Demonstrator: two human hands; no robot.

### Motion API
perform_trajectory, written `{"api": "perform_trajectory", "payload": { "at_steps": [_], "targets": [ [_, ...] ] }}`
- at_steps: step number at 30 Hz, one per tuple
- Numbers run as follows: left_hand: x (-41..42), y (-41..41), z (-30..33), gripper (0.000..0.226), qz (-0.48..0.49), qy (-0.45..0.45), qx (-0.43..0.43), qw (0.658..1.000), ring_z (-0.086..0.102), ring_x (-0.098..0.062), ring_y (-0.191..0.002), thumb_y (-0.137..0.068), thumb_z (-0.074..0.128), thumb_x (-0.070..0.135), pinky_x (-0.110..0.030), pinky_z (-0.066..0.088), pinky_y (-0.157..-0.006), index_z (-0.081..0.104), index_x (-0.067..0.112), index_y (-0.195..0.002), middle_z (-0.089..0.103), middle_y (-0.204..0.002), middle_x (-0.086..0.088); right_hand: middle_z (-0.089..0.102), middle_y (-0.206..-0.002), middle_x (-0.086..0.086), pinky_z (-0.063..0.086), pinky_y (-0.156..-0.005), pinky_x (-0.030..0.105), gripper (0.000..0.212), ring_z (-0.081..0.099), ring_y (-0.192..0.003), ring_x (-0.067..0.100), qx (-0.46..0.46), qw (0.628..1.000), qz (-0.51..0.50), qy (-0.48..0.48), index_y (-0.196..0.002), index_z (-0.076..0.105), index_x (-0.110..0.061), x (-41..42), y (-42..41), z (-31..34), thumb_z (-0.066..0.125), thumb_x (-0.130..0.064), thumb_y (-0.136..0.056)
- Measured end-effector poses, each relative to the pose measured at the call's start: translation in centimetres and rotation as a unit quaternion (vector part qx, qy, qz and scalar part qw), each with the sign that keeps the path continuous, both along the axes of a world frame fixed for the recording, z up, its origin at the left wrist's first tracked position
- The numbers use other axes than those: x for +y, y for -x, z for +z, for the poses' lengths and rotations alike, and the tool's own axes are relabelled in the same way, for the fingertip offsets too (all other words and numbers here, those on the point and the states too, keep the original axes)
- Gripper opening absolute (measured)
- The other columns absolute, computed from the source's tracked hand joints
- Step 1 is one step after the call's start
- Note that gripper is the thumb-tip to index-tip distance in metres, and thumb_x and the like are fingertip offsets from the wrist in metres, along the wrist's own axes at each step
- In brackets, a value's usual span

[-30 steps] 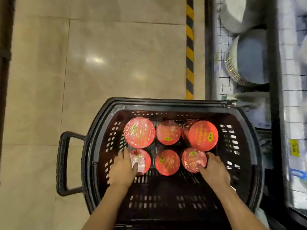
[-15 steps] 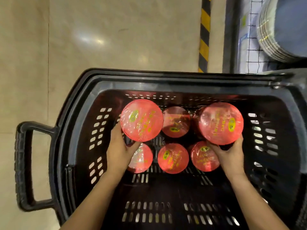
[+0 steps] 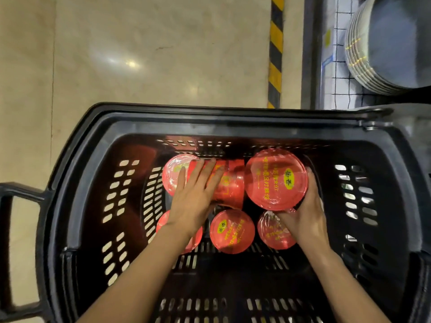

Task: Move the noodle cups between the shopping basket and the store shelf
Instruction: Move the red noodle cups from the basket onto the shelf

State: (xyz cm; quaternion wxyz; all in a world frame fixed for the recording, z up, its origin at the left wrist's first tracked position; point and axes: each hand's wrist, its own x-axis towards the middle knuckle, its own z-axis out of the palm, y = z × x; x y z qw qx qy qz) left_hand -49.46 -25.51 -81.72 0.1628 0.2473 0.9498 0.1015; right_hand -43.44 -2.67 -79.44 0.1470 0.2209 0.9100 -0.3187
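Observation:
A black shopping basket (image 3: 77,183) holds several red noodle cups with yellow print. My left hand (image 3: 193,199) lies over one noodle cup (image 3: 229,183) that is tipped on its side at the back, fingers wrapped on its wall, its lid (image 3: 172,173) facing left. My right hand (image 3: 307,213) grips a second cup (image 3: 276,179) from its right side and holds it upright above the others. Two more cups stand at the front middle (image 3: 232,230) and front right (image 3: 271,234). Another (image 3: 163,226) is mostly hidden under my left wrist.
The basket's handle (image 3: 14,229) sticks out to the left over beige floor tiles. A yellow-and-black stripe (image 3: 276,54) runs along the floor. At the right is a wire-grid store shelf (image 3: 340,66) with stacked metal basins (image 3: 384,43). The basket's near half is bare.
My left hand's cup has gone from upright and raised to tipped on its side toward the back middle. My right hand keeps its raised cup. The view has closed in on the basket.

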Motion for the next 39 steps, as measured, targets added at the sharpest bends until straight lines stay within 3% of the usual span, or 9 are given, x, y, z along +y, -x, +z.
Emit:
{"api": "perform_trajectory", "payload": {
  "at_steps": [5,8,10,13,18,23,29,35,39],
  "targets": [
    [0.9,0.4,-1.0,0.116,-0.029,0.029,0.021,0.999,0.052,-0.036,-0.121,-0.036,0.091,0.039,-0.055,0.040,-0.096,0.035,0.011,-0.134,0.055,-0.129,-0.017,0.041,-0.145,0.004,0.031,-0.108,0.056,0.122,0.038,-0.134,0.026,-0.030,0.999,0.022,0.018,-0.145,0.021,-0.022,1.7,2.0,-1.8,0.085,-0.053,-0.047],
    [1.0,0.5,-1.1,0.115,-0.027,0.029,0.027,0.999,0.054,-0.036,-0.118,-0.035,0.091,0.039,-0.054,0.041,-0.095,0.037,0.011,-0.133,0.055,-0.127,-0.018,0.038,-0.146,0.007,0.017,-0.116,0.051,0.122,0.031,-0.137,0.026,-0.018,0.999,0.039,0.019,-0.145,0.024,-0.016,1.9,2.3,-2.0,0.070,-0.066,-0.044],
    [0.8,0.6,-1.1,0.113,-0.020,0.026,0.025,0.999,0.054,-0.036,-0.116,-0.037,0.090,0.039,-0.053,0.042,-0.095,0.037,0.010,-0.132,0.055,-0.127,-0.018,0.038,-0.145,0.008,0.014,-0.116,0.041,0.120,0.029,-0.136,0.020,-0.009,0.999,0.032,0.022,-0.144,0.026,-0.014,1.5,2.4,-1.7,0.068,-0.066,-0.044],
    [0.1,0.7,-1.0,0.110,0.010,0.013,0.011,1.000,0.055,-0.036,-0.112,-0.040,0.088,0.041,-0.050,0.045,-0.092,0.036,0.008,-0.131,0.056,-0.124,-0.018,0.039,-0.140,0.010,0.033,-0.109,0.048,0.121,0.034,-0.132,0.025,-0.021,0.999,-0.012,0.048,-0.141,0.030,-0.013,0.0,2.2,-1.0,0.081,-0.058,-0.041],
    [-1.2,-0.9,0.9,0.107,0.131,0.017,-0.053,0.990,0.057,-0.036,-0.107,-0.046,0.082,0.051,-0.045,0.048,-0.085,0.038,0.008,-0.133,0.056,-0.122,-0.016,0.033,-0.137,0.013,0.040,-0.100,0.043,0.116,0.039,-0.128,0.031,-0.080,0.991,-0.102,0.018,-0.143,0.023,-0.009,-3.0,0.3,0.7,0.087,-0.043,-0.052],
    [-1.3,-3.0,2.7,0.114,0.345,0.024,-0.188,0.919,0.044,-0.036,-0.119,-0.060,0.072,0.062,-0.044,0.038,-0.095,0.017,0.013,-0.146,0.043,-0.132,-0.017,0.035,-0.136,0.019,0.037,-0.102,0.047,0.112,0.037,-0.127,0.037,-0.174,0.963,-0.206,0.004,-0.144,0.021,-0.008,-4.8,-2.3,0.9,0.083,-0.047,-0.059],
    [-1.5,-4.4,1.5,0.122,0.377,-0.010,-0.230,0.897,0.041,-0.033,-0.122,-0.059,0.075,0.059,-0.045,0.041,-0.093,0.001,0.017,-0.147,0.037,-0.135,-0.016,0.024,-0.147,0.013,0.037,-0.105,0.049,0.132,0.033,-0.133,0.031,-0.177,0.966,-0.167,0.083,-0.148,-0.008,-0.022,-6.3,-4.1,-0.2,0.085,-0.046,-0.057],
    [-2.0,-3.9,2.5,0.118,0.455,-0.123,-0.255,0.844,0.051,-0.023,-0.113,-0.046,0.074,0.066,-0.038,0.045,-0.092,0.020,0.024,-0.141,0.047,-0.128,-0.006,0.041,-0.140,0.007,0.040,-0.099,0.041,0.113,0.046,-0.124,0.027,-0.171,0.922,-0.293,0.188,-0.149,0.008,-0.025,-5.3,-3.8,1.0,0.084,-0.031,-0.065],
    [-1.4,-3.1,7.6,0.096,0.532,-0.227,-0.264,0.772,0.052,-0.013,-0.103,-0.062,0.083,0.039,-0.017,0.043,-0.076,0.027,0.019,-0.138,0.051,-0.122,0.000,0.049,-0.126,-0.003,0.038,-0.093,0.031,0.093,0.050,-0.106,0.013,-0.138,0.889,-0.342,0.270,-0.145,0.019,-0.025,-5.2,-3.4,6.6,0.077,-0.027,-0.073]
  ]
}}
